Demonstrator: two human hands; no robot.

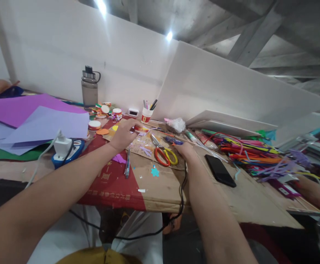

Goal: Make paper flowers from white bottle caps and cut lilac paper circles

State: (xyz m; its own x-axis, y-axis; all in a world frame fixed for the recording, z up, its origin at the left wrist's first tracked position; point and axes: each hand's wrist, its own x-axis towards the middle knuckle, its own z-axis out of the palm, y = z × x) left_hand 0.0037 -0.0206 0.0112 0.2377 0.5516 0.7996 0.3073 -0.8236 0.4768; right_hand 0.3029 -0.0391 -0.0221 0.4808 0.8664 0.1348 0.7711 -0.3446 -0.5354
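**Two bare hands are working at a cluttered craft table**

The left hand [125, 132] is reaching across the cardboard [162, 190], its fingers curling nearly closed and gripping a red-and-yellow ring [141, 129] just beyond the scraps. The right hand [184, 147] is closing around a dark blue tool [173, 140]; its fingers are small and blurred from here, so the exact grip is hard to swear to. A black cable [182, 194] is running from beside that hand towards the near edge.

Taking the orange-and-yellow-handled scissors [165, 154] as the clock's centre, with twelve pointing away from the person, the ring is sitting at about ten and the tool at about one. The scissors are lying between the two forearms with their blades parted. A pen [127, 163] is resting at nine, a turquoise star [155, 171] at seven, and a black phone [219, 170] at four. Up at eleven a paper cup [147, 115] is holding pens, while a grey bottle [90, 88] is standing upright at ten. Purple sheets [48, 123] are spreading out at nine, and bright fuzzy stems [248, 152] are piling up at three, near another person's arm [311, 189].
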